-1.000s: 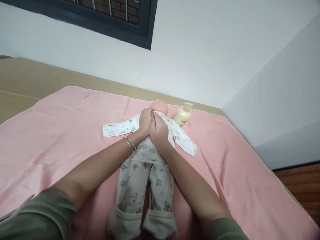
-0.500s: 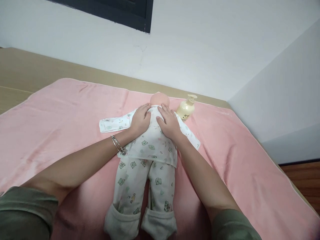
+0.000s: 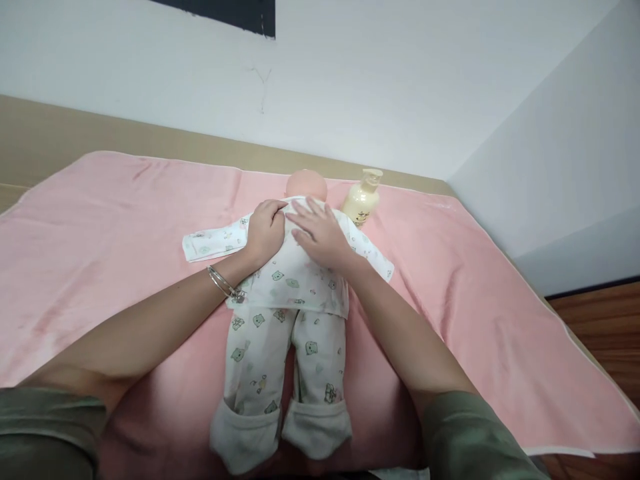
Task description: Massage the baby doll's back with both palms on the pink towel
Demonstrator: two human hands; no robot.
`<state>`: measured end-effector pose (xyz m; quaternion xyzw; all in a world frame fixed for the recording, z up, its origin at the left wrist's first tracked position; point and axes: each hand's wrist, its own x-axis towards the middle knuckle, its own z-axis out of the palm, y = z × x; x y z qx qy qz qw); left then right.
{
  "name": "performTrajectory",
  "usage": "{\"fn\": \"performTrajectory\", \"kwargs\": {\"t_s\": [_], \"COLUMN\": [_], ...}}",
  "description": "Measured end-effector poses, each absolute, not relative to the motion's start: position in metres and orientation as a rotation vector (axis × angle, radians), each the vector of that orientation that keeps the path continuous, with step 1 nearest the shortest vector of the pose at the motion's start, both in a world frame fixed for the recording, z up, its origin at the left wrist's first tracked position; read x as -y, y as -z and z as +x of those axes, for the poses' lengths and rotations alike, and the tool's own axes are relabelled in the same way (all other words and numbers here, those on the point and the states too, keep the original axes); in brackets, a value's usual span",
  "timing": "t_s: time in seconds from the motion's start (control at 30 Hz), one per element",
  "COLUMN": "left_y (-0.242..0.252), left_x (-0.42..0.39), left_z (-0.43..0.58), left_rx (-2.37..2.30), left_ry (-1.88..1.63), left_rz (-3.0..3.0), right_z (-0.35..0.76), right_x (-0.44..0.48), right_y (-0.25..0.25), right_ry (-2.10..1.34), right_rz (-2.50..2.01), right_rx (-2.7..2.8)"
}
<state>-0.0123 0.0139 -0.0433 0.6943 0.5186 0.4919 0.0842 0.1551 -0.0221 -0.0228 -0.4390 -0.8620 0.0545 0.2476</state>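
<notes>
A baby doll lies stretched out on a pink blanket, its head at the far side and no facial features showing. It wears a white printed top and matching trousers with turned-up cuffs. My left hand rests on the left side of the upper back, fingers toward the shoulder; silver bangles circle that wrist. My right hand lies on the middle and right of the upper back with its fingers spread. Nothing is gripped in either hand.
A cream pump bottle stands just right of the doll's head. Behind the blanket runs a wooden edge against a white wall. Dark wood shows beyond the blanket at the right.
My right hand has shifted left across the doll's upper back, its fingers now close to my left hand. The whole view has also moved slightly.
</notes>
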Motion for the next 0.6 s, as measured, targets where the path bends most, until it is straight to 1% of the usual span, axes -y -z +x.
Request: {"fn": "performTrajectory", "kwargs": {"t_s": [0.1,0.23,0.3,0.4,0.5,0.6], "left_y": [0.042,0.041,0.041,0.04,0.038,0.038], "left_x": [-0.014,-0.013,-0.013,-0.011,-0.01,-0.01], "left_z": [-0.011,-0.009,-0.009,-0.01,-0.01,-0.009], "left_rx": [-1.553,-1.558,-1.563,-1.557,-1.569,-1.568], "left_ry": [-1.443,-1.467,-1.473,-1.457,-1.441,-1.439], "left_rz": [2.084,2.04,2.02,2.021,2.029,2.05], "right_z": [0.162,0.131,0.114,0.112,0.135,0.156], "right_x": [0.01,0.039,0.057,0.062,0.036,0.009], "right_y": [0.023,0.029,0.03,0.027,0.023,0.021], "right_ry": [-0.196,-0.023,0.047,0.091,-0.021,-0.171], "right_rz": [-1.399,-1.645,-1.616,-1.434,-1.252,-1.328], "right_rx": [2.162,1.973,2.022,2.222,2.384,2.264]}}
